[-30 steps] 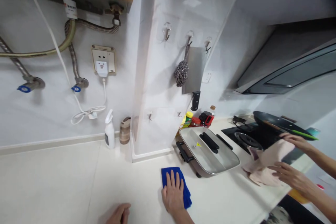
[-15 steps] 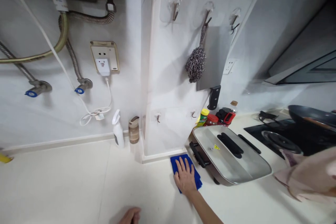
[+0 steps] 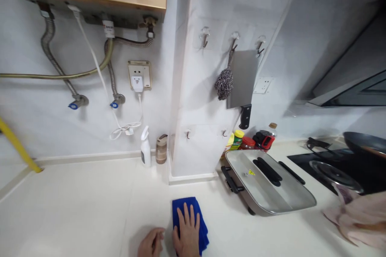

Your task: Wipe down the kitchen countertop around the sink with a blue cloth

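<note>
My right hand (image 3: 188, 231) lies flat with fingers spread on a folded blue cloth (image 3: 200, 217), pressing it against the white countertop (image 3: 84, 209). Part of the cloth is hidden under the palm. To the left of it, at the bottom edge of the view, my left hand (image 3: 150, 243) is loosely curled closed near the counter, with nothing visible in its fingers. The two hands are a short gap apart.
A lidded electric pan (image 3: 280, 192) sits to the right, its black handle toward the cloth. A white spray bottle (image 3: 145, 148) and a brown cup (image 3: 161, 150) stand by the wall. A cleaver (image 3: 241, 80) and a steel scrubber (image 3: 224, 83) hang on the pillar (image 3: 199, 100).
My right hand has slid the blue cloth left and toward me, away from the pan and pillar base. My left hand shows more at the bottom edge. The view has shifted upward and left.
</note>
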The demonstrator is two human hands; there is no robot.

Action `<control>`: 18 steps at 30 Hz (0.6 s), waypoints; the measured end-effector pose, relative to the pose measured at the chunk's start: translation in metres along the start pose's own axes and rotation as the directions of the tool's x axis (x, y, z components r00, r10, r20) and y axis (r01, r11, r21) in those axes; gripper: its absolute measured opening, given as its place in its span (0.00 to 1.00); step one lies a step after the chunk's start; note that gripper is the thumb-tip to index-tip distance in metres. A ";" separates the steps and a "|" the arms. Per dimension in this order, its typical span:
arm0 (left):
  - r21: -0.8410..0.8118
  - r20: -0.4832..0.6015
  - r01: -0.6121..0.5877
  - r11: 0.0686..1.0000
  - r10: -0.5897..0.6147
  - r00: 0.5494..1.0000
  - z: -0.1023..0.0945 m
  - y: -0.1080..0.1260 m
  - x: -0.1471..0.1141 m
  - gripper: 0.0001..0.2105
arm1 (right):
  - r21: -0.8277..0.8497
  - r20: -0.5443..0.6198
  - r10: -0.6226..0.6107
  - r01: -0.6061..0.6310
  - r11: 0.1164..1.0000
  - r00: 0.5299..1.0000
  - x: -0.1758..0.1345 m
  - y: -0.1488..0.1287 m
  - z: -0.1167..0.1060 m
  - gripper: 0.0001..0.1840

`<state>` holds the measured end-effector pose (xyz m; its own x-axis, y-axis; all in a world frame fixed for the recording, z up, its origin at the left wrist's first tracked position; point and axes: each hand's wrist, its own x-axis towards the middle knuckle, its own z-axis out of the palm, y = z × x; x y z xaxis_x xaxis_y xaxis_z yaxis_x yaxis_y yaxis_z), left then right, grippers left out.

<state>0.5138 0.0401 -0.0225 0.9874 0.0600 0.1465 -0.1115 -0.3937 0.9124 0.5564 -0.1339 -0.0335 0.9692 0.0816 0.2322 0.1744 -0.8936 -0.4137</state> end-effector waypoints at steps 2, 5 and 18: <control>0.007 -0.012 0.011 1.000 -0.011 1.000 -0.003 0.008 -0.003 0.21 | 0.199 -0.039 -0.060 0.066 0.978 0.997 -0.013 0.010 -0.009 0.26; 0.053 0.000 -0.020 0.998 0.020 1.000 -0.003 0.021 -0.006 0.16 | 0.421 -0.182 0.040 0.041 0.906 0.982 -0.037 0.052 -0.027 0.27; 0.643 0.213 -0.236 0.729 0.126 0.969 0.140 0.053 0.055 0.32 | -0.149 -0.381 -0.189 0.141 0.979 0.905 -0.127 0.225 -0.063 0.22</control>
<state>0.5783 -0.1059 -0.0191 0.9667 -0.1864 0.1756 -0.2417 -0.8906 0.3852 0.4619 -0.3727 -0.1004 0.7782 0.0745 0.6236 0.2819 -0.9287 -0.2409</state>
